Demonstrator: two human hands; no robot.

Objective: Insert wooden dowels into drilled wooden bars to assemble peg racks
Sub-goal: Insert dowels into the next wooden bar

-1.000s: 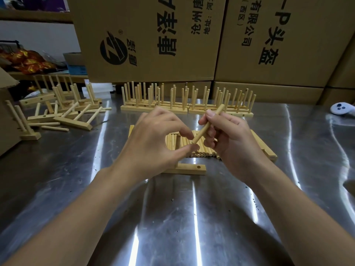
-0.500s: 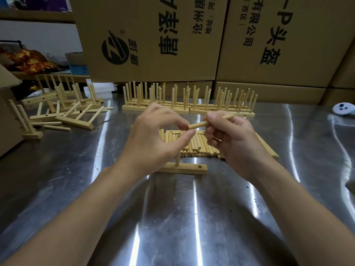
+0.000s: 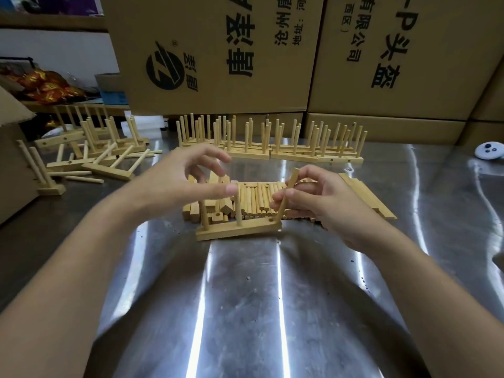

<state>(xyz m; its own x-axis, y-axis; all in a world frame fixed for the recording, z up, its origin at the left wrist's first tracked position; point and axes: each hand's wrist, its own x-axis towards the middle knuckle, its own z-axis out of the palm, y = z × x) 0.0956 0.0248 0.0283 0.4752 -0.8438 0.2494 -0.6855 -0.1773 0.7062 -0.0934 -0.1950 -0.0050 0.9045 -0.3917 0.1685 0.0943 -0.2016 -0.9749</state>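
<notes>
Head view, cartons [image 3: 441, 36] printed 有限公司 and 头盔, right hand [image 3: 327, 203] pinching dowel [image 3: 293, 179]

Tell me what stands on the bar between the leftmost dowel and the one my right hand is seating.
One upright dowel, in the bar's middle hole, between the leftmost dowel and the tilted dowel pinched by the right hand; head view.

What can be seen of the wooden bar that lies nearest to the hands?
The bar is a short strip of pale, bare wood, lying flat on the shiny metal table. Two dowels stand upright in it. The right hand pinches a third dowel, tilted, whose lower end meets the bar's right end; whether it is seated is unclear.
</notes>
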